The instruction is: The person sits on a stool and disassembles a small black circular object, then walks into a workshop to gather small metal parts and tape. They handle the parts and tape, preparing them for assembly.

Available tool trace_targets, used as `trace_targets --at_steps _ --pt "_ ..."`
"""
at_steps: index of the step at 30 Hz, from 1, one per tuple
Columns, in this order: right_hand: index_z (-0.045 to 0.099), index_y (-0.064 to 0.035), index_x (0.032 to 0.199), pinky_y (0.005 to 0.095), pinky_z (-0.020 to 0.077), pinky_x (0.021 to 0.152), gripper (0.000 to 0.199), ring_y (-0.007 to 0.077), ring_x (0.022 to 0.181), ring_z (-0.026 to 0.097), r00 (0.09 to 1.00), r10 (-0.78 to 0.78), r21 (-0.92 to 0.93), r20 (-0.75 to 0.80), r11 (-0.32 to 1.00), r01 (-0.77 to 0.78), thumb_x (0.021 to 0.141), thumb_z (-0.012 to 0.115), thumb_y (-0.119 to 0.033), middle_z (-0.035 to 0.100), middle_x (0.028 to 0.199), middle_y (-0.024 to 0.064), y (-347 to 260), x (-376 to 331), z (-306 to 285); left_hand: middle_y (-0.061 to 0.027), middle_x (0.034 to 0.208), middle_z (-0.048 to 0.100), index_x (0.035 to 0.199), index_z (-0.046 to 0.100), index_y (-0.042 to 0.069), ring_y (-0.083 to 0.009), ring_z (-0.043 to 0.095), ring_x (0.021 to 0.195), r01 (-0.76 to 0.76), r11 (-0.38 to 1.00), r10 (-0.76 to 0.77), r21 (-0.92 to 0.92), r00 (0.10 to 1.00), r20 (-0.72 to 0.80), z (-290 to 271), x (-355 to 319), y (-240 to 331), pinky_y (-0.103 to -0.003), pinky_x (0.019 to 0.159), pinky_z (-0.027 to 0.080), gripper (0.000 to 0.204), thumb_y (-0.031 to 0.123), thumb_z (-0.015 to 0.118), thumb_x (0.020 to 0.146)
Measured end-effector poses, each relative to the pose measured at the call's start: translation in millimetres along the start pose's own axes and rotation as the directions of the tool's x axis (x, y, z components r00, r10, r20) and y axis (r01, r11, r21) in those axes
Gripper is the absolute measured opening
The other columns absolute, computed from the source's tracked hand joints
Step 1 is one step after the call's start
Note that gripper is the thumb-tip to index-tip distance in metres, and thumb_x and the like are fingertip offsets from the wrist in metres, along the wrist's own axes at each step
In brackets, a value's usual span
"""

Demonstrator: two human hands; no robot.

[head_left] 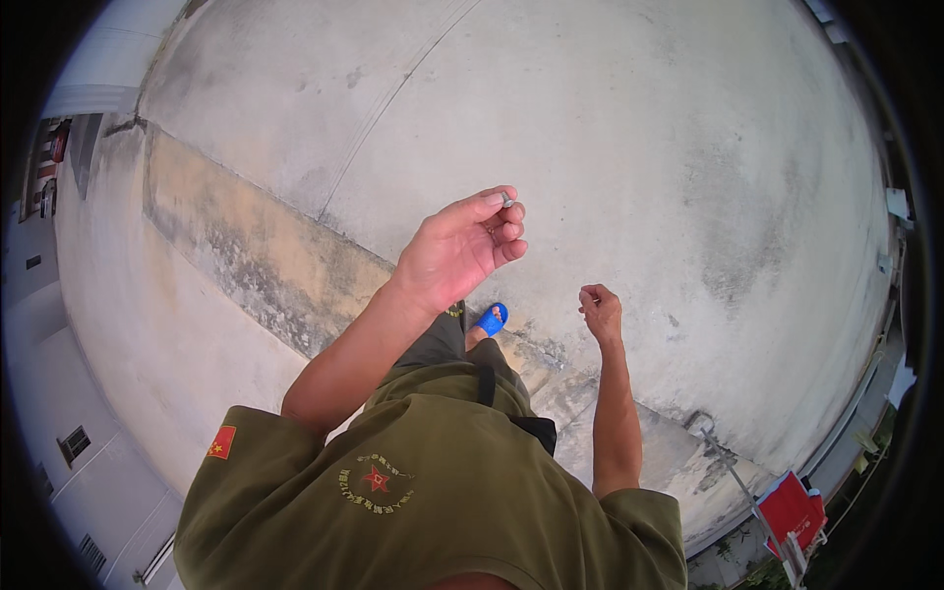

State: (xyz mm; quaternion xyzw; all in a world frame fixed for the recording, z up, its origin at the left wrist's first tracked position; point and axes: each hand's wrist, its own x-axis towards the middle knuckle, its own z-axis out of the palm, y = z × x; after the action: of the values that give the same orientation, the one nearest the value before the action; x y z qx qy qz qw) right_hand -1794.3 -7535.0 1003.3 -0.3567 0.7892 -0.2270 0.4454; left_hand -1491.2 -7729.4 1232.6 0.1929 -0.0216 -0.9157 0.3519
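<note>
My left hand (pixel 457 246) is raised in front of me, palm turned up and inward. Its thumb and index finger pinch a small grey pebble-like piece (pixel 507 200); the other fingers curl loosely beneath. Lower and to the right, my right hand (pixel 602 315) hangs over the concrete with its fingers bent together. Whatever its fingertips may hold is too small to make out. The two hands are apart from each other. Below them, a blue slipper (pixel 489 320) shows on one of my feet.
Pale concrete ground (pixel 610 128) spreads ahead, crossed by a thin crack. A stained yellowish strip (pixel 256 236) runs diagonally at left. A red object (pixel 792 511) stands beside a metal pole (pixel 733 472) at lower right. Buildings with windows (pixel 74 444) line the left edge.
</note>
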Motion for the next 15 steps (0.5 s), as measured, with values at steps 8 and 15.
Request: trace_targets --at_steps 8,15 --pt "0.074 -0.0004 0.111 0.0345 0.0612 0.056 0.022 0.0204 0.072 0.076 0.855 0.517 0.088 0.033 0.851 -0.518 0.097 0.066 -0.016 0.077 0.092 0.0115 5.1 39.4 -40.6 -0.0189 0.144 0.060 0.110 0.071 0.007 -0.0339 0.052 0.141 -0.019 0.999 0.019 0.031 1.000 0.021 71.1 152.3 128.8 -0.054 0.120 0.041 0.020 0.021 0.057 0.107" --pt "0.075 0.0015 0.105 0.0363 0.0609 0.051 0.019 0.0210 0.066 0.075 0.671 0.740 0.135 0.045 0.661 -0.738 0.094 0.067 -0.012 0.076 0.088 0.0123 -25.8 50.3 -63.7 -0.0257 0.167 0.035 0.108 0.071 0.013 -0.0416 0.025 0.159 0.062 0.986 -0.089 0.153 0.981 0.174 142.9 290.9 215.0 -0.058 0.121 0.034 0.020 0.027 0.056 0.108"
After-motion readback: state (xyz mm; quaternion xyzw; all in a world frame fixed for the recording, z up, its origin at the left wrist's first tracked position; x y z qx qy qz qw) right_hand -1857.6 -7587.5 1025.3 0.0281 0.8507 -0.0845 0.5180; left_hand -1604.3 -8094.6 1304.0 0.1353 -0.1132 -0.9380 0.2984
